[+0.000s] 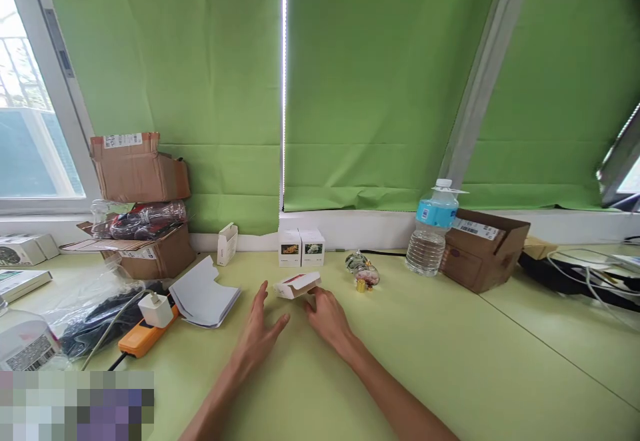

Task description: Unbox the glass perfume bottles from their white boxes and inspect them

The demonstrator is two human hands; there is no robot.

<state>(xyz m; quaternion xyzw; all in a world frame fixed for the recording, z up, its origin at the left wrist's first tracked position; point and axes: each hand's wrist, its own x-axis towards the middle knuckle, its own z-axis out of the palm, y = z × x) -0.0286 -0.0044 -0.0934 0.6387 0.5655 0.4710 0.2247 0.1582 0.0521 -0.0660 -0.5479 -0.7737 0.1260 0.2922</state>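
Observation:
A small white box [299, 285] with a flap open at its near side is tilted above the table in the middle. My right hand [327, 317] grips its right end, with fingers partly hidden behind it. My left hand [261, 327] is just left of the box, its thumb and fingers apart and nothing in it. Beyond the box, two white boxes with flower pictures [290, 249] [313, 249] stand side by side against the sill. Another narrow white box [227, 245] stands to their left. Small ornaments with a gold-coloured piece [367, 274] lie to the right.
White papers [204, 294], an orange power strip [145, 335] with a white plug and stacked cardboard boxes [143, 177] are on the left. A water bottle [433, 231] and a brown carton [481, 251] stand at the right, with cables [590, 277] beyond.

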